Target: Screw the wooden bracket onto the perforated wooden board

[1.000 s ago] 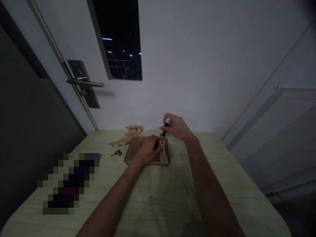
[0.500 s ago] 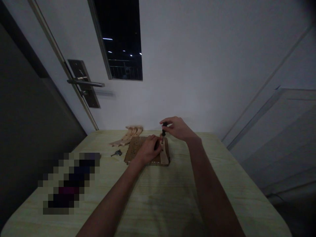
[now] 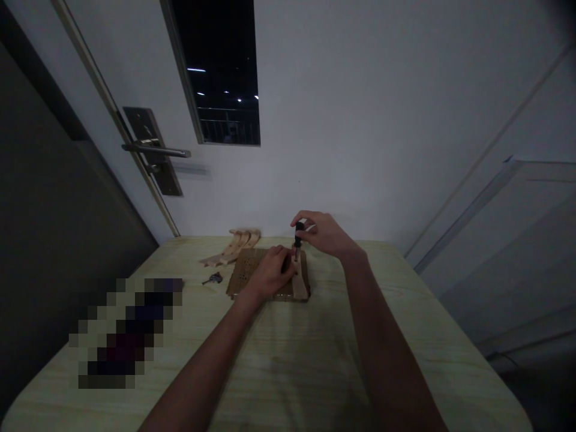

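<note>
My right hand [image 3: 320, 233] pinches the black handle of a screwdriver [image 3: 298, 235], which stands nearly upright. Its shaft points down to the upper part of a pale wooden piece [image 3: 299, 288]. That piece lies along the right end of a brown, cardboard-like block [image 3: 243, 273]. With fingers curled, my left hand [image 3: 273, 270] rests on the block and grips the wooden piece from its left side. The screwdriver's tip is too small to make out clearly.
Several curved wooden pieces [image 3: 238, 245] lie at the back left of the table [image 3: 288, 360]. A small pile of screws [image 3: 213, 278] sits left of the block. Farther left is a pixelated area. A white door [image 3: 342, 120] with a metal handle [image 3: 157, 151] rises behind the table.
My right hand and the screwdriver handle have shifted very slightly. My left hand, the wooden piece and the block stay in place.
</note>
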A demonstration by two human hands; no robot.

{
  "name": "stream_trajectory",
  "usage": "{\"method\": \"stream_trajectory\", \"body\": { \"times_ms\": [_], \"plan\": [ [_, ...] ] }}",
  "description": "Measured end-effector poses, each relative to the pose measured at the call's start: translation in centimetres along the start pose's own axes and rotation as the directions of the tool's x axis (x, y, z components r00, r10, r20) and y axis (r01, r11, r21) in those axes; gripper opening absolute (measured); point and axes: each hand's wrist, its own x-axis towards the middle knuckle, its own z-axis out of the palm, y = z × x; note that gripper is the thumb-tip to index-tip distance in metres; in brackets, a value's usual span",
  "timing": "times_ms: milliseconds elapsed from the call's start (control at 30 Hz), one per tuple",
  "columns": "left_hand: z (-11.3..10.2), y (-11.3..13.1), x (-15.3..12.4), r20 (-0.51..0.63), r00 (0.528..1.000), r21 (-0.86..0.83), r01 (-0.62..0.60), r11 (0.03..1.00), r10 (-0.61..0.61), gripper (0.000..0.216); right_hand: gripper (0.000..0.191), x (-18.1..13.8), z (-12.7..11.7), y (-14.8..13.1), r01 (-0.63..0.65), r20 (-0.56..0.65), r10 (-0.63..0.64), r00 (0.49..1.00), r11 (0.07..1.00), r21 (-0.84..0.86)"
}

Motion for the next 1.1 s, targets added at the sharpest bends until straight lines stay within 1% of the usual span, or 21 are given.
{"method": "stream_trajectory", "body": {
  "times_ms": [100, 233, 367, 467, 567, 667, 867, 1100],
  "plan": [
    [0.2, -0.3, -0.1, -0.002, 1.0, 0.003, -0.001, 1.0, 0.001, 0.02, 0.011, -0.1, -0.1, 0.1, -0.023, -0.027, 0.023, 0.999, 1.0, -0.004],
    [0.3, -0.5, -0.1, -0.011, 1.0, 0.012, -0.005, 1.0, 0.005, 0.02, 0.011, -0.1, -0.4, 0.2, -0.047, -0.044, 0.045, 0.998, 0.998, -0.044],
    [0.2, -0.3, -0.1, -0.008, 1.0, 0.013, -0.01, 1.0, 0.01, 0.019, 0.011, -0.1, -0.4, 0.0, -0.067, -0.027, 0.065, 0.998, 0.996, -0.056],
    [0.1, -0.2, 0.0, -0.007, 1.0, 0.005, -0.016, 1.0, 0.016, 0.019, 0.013, 0.0, -0.2, -0.4, -0.054, 0.002, 0.054, 0.999, 0.998, -0.044],
    [0.0, -0.1, 0.0, -0.006, 1.0, -0.005, -0.022, 1.0, 0.022, 0.018, 0.011, 0.2, 0.1, -0.7, -0.029, 0.02, 0.03, 0.999, 0.998, -0.059],
    [0.0, -0.1, 0.0, 0.004, 1.0, -0.008, -0.015, 1.0, 0.015, 0.019, 0.009, 0.3, 0.3, -0.9, -0.024, 0.022, 0.026, 0.999, 0.997, -0.078],
    [0.3, -0.4, -0.1, -0.01, 1.0, -0.003, -0.019, 1.0, 0.019, 0.022, 0.007, 0.2, 0.0, -1.2, -0.08, 0.015, 0.081, 0.997, 0.995, -0.062],
    [0.2, -0.4, 0.0, 0.011, 1.0, 0.006, -0.011, 1.0, 0.011, 0.022, 0.006, 0.2, 0.1, -0.7, -0.075, 0.003, 0.075, 0.997, 0.996, -0.045]
  ]
}}
